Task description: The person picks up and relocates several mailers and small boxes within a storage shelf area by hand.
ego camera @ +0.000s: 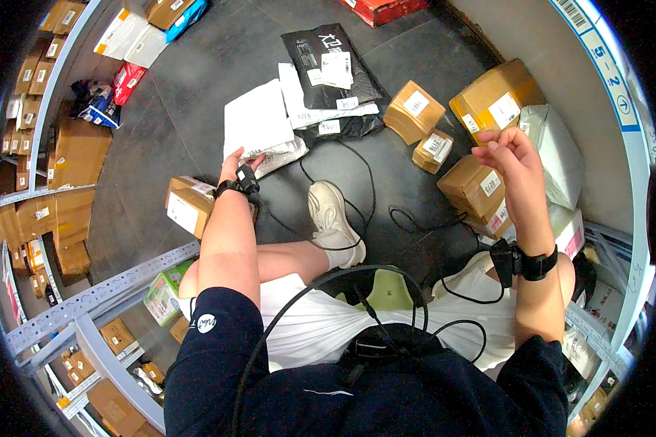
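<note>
My left hand (242, 164) grips the near edge of a white mailer bag (257, 117), thumb to the right and fingers to the left. A second white mailer (279, 158) lies partly under it. Just beyond are a black mailer (331, 71) with white labels, another white mailer (292, 90) below it, and a further black bag (355, 130) mostly covered. My right hand (508, 153) is raised above the parcels at the right, holding nothing visible, its fingers loosely bent. Near it are a cardboard box (473, 183), a taped carton (503, 98) and a pale grey mailer (552, 155).
Two small cardboard boxes (414, 109) stand right of the mailers. Another box (188, 210) sits by my left forearm. Black cables (372, 185) trail across the floor around my shoe (328, 207). Metal shelving (104, 295) with parcels lines the left; a shelf post (631, 218) rises at right.
</note>
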Demonstrator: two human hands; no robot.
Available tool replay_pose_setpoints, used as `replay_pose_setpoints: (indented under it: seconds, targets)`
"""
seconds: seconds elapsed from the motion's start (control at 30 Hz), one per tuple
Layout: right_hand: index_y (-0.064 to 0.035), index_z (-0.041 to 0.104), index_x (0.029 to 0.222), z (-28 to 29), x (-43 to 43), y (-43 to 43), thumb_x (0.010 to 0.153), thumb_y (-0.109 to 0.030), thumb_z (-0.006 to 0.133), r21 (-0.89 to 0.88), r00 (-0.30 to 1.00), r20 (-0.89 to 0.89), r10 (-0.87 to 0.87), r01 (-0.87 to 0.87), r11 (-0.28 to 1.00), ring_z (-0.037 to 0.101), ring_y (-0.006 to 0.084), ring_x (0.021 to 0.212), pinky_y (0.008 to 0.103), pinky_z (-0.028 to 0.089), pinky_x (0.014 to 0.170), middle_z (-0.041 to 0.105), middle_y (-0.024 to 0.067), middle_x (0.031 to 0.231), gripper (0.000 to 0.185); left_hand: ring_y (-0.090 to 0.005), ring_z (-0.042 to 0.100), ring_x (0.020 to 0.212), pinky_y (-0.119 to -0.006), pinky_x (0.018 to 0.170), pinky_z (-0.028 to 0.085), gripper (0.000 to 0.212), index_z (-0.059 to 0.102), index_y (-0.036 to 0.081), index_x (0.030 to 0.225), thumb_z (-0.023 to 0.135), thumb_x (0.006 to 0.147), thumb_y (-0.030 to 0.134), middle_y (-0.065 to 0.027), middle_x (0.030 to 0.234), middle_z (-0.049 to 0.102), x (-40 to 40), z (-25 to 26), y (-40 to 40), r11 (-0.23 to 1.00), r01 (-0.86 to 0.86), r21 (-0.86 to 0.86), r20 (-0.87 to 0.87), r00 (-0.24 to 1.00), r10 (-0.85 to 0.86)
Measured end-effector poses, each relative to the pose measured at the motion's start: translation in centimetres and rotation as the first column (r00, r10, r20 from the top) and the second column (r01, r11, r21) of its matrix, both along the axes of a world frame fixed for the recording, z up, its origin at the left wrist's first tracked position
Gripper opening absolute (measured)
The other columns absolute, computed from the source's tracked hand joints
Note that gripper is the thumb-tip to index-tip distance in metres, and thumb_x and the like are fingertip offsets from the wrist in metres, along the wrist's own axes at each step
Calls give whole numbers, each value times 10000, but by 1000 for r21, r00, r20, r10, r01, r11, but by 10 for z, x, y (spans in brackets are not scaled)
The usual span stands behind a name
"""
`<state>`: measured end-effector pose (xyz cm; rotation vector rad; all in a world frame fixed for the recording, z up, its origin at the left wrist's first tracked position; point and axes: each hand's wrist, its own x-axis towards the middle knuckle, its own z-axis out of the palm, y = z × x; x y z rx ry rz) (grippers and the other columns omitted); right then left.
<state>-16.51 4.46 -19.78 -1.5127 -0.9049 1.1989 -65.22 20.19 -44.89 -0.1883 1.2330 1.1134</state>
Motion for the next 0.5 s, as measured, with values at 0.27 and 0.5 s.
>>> replay_pose_setpoints:
  seconds: [0.27, 0.5]
  targets:
    - [-104, 440, 840, 1, 1, -1, 889, -79, 509, 8, 1000, 6, 8, -9, 1000, 600, 175, 893, 296, 460, 819, 589, 91, 1058, 88, -542, 474, 1064, -651, 804, 488, 648, 232, 37, 1349, 581, 877, 311, -214, 1356, 321, -21, -24, 13, 955, 246, -167, -193, 942, -276]
    - [-102, 443, 836, 0, 4, -3, 888, -78, 509, 8, 1000, 13, 3, -3, 1000, 606, 177, 891, 294, 463, 815, 594, 92, 1056, 87, -339, 430, 1236, -458, 865, 449, 616, 363, 111, 1405, 531, 892, 406, -200, 1386, 409, -28, -26, 19, 853, 476, -212, -616, 613, -495]
